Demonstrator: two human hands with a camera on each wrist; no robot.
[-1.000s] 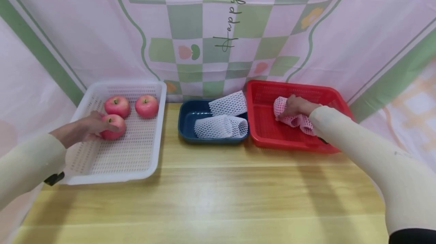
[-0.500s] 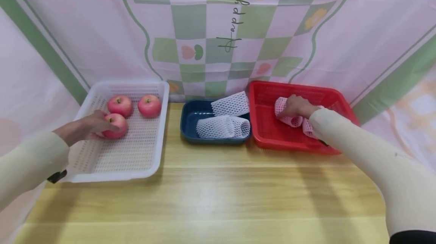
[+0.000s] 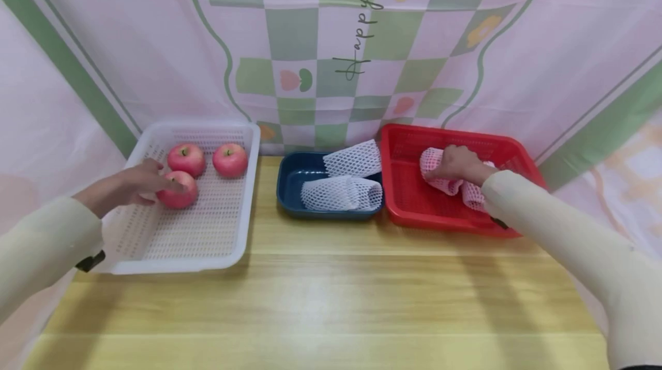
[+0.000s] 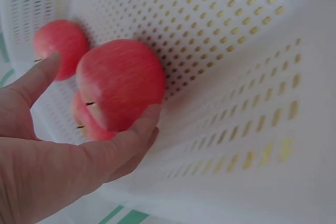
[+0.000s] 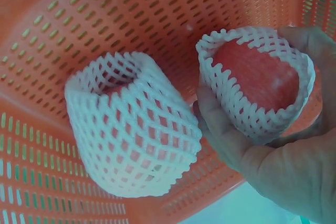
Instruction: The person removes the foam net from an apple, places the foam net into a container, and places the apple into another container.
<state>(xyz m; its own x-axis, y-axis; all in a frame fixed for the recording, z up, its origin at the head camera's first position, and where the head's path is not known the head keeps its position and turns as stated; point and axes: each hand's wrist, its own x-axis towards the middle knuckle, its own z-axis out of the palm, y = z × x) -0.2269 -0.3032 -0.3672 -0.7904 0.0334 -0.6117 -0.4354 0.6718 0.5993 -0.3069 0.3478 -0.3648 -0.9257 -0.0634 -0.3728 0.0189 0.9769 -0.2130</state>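
Observation:
In the white basket on the left, my left hand is spread around the near apple. The left wrist view has its thumb held away from that apple, while the fingertips lie at the apple's lower edge; whether they touch is unclear. Two more apples sit behind it. On the right, inside the red basket, my right hand grips an apple wrapped in a foam net sleeve. Beside it lies a second sleeved apple, partly hidden by the wrist in the head view.
Between the baskets stands a dark blue tray with white foam net sleeves, one leaning over its back right edge. A wooden table extends in front. A patterned cloth hangs directly behind the containers.
My left hand has loosened from the near apple, its fingers spreading and drawing slightly back. My right hand stays on the sleeved apple. The head view has shifted slightly.

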